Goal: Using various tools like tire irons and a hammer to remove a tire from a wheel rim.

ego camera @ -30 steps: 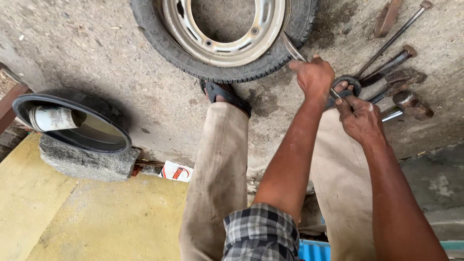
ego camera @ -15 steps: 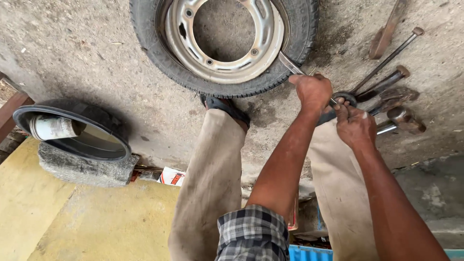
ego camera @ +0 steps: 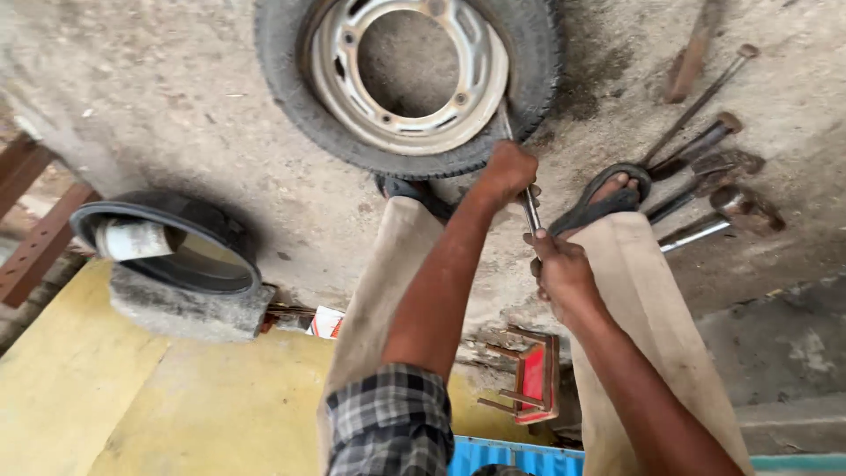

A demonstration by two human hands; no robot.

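Note:
A worn black tyre [ego camera: 291, 97] on a pale steel rim [ego camera: 476, 106] lies flat on the concrete. A metal tyre lever [ego camera: 531, 211] is wedged between tyre and rim at the near right edge. My left hand [ego camera: 511, 167] grips the lever close to the tyre. My right hand [ego camera: 560, 269] is closed around the lever's lower end, nearer my body. My sandalled right foot [ego camera: 608, 198] is just right of the lever. My left foot [ego camera: 405, 189] touches the tyre's near edge.
Several long bars and hammers [ego camera: 705, 150] lie on the ground at right. A black inner tube [ego camera: 167, 242] with a white roll inside rests on a stone block at left. A small red stool [ego camera: 533, 379] stands between my legs. A yellow floor slab [ego camera: 106, 397] fills the lower left.
My right hand has left the spot by my right foot and dropped onto the lever's lower end. My left hand stays on the lever at the tyre. The view has shifted.

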